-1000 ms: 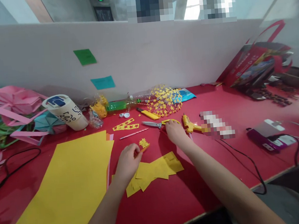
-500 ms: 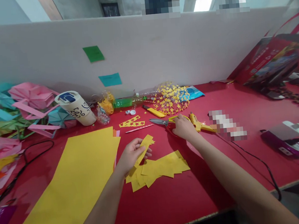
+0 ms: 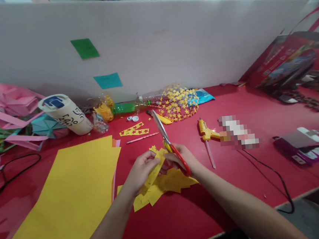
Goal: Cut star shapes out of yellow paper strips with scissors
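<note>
Closed around a strip of yellow paper [image 3: 154, 171], my left hand [image 3: 141, 171] is over the middle of the table. A small yellow star [image 3: 153, 148] shows just behind that strip. My right hand [image 3: 183, 158] grips scissors [image 3: 176, 153] with red and yellow handles, their blades pointing up and away. The fingers of both hands come close together at the paper strip, and some of them are hidden. Beneath the hands lies a loose pile of yellow paper pieces [image 3: 178, 181] on the red table.
Left of the hands is a large yellow sheet [image 3: 70, 186]. A yellow glue gun [image 3: 206, 131] with a cord stands right. Behind are a pencil [image 3: 142, 138], star-cut strips [image 3: 134, 130], a green bottle [image 3: 125, 107], a star-covered clear ball [image 3: 177, 105] and a white cup [image 3: 65, 114].
My right hand has lifted the scissors off the table and brought them left to the paper strip in my left hand. The view has tilted down slightly.
</note>
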{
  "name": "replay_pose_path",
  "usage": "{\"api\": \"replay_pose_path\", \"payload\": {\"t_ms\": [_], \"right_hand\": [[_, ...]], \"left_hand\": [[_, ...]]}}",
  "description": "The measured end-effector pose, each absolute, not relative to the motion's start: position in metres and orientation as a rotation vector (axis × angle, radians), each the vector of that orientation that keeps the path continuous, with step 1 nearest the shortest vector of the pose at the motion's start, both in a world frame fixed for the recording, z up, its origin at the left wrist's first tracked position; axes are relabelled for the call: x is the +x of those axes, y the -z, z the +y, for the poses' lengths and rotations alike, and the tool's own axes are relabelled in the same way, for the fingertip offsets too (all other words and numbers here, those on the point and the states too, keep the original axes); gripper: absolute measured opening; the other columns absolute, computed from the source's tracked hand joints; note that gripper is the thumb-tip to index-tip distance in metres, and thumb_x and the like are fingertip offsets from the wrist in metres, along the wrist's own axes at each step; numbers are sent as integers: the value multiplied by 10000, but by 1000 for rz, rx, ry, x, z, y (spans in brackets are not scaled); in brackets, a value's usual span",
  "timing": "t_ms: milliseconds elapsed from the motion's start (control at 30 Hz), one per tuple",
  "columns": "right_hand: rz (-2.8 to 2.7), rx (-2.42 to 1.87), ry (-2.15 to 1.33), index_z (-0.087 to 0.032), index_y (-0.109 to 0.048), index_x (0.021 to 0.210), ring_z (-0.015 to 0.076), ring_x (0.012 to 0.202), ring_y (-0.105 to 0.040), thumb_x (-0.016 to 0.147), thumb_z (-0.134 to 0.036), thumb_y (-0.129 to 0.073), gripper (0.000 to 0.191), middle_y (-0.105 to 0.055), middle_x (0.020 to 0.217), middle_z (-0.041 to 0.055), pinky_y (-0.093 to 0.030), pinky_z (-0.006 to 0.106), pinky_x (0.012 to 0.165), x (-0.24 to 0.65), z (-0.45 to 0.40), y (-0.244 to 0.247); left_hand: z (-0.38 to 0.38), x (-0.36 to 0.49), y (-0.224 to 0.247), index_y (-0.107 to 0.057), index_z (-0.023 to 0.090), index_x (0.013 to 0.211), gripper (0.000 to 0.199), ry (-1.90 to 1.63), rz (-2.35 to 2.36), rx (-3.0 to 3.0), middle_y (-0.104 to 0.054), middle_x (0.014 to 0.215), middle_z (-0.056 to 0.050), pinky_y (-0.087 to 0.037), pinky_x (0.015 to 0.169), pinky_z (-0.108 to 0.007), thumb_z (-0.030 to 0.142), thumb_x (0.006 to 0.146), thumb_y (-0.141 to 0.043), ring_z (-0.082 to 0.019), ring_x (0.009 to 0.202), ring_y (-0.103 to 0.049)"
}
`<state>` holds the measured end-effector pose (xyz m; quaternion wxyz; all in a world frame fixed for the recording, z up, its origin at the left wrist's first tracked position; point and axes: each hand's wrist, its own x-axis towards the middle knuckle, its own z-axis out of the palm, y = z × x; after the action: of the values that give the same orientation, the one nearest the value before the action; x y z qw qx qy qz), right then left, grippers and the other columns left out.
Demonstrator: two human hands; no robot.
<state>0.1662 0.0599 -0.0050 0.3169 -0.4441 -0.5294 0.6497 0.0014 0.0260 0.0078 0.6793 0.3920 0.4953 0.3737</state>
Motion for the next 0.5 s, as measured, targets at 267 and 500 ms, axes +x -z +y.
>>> {"api": "replay_pose_path", "payload": {"t_ms": [267,500], "right_hand": [[-1375,-1151,-1815,-214,-470,690,78,356,-442,723,-270,-621,165,-534,467,-80,-324,167,359,165,52,6],[-1906,-1148,-1505,-198,-501,841,127,633,-481,764,-459,-675,323,-565,758,-10,-407,215,561,183,43,-16]], "left_hand": [[18,3,5,-615,178,788,212,-830,1145,1063,-647,726,-2,-486,658,-266,388,812,-617,-163,686,-622],[15,-10,0,-620,195,788,149,-1135,1286,894,-603,662,31,-449,592,-235,342,793,-636,-131,607,-555]]}}
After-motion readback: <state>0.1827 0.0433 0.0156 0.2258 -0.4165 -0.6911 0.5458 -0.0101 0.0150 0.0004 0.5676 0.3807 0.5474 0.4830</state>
